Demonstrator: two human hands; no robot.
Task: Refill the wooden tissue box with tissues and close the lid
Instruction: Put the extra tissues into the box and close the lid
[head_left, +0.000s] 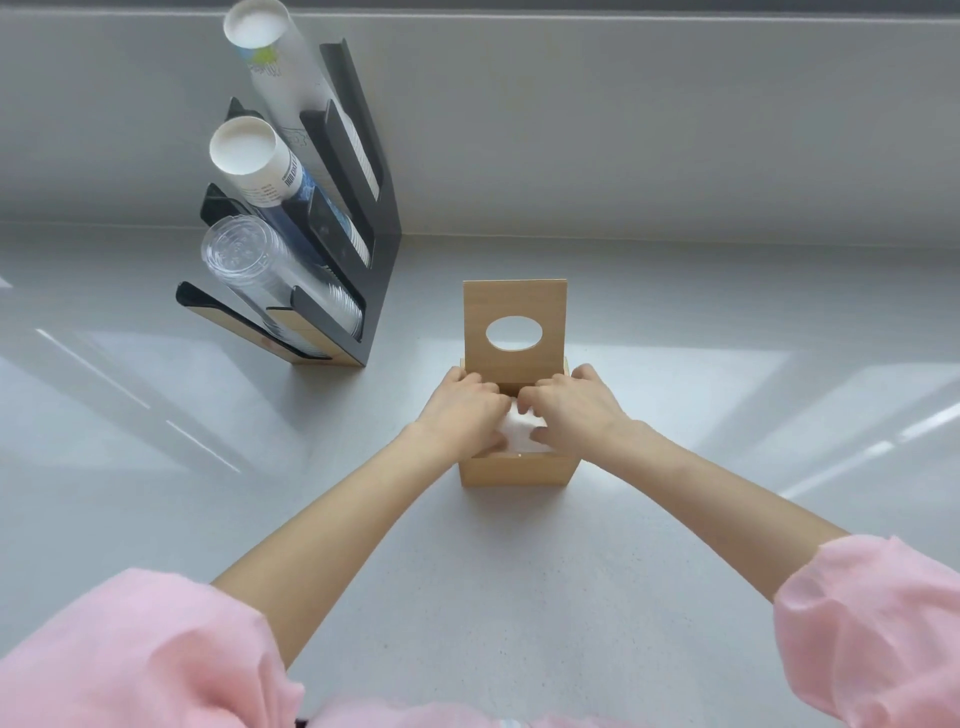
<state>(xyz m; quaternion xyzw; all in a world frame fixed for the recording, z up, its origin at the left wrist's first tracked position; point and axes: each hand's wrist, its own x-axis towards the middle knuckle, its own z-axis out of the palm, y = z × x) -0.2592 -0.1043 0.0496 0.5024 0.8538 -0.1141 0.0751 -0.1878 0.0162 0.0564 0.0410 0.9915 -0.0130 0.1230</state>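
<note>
Sleeves: pink sleeves (135, 649) at the near edge.
Counter: pale grey counter (519, 597).
Box: wooden tissue box (517, 470) at centre, open.
Hands: left hand (460, 410) and right hand (574, 405) close together, palms down, pressing white tissues (517, 431) inside.
Lid: lid (514, 330) upright behind, oval hole.
Far left: black cup rack (363, 208).

The tissue box (511, 470) and its raised lid (514, 304) are pale, smooth, matt wood, with soft white paper tissues (514, 434) inside. The grey surface (519, 597) is finely speckled and glossy. Toward its far left corner, a black rack (382, 270) holds paper cups (249, 148) and clear glossy plastic cups (244, 260); the pink sleeves (130, 649) are soft cloth.
</note>
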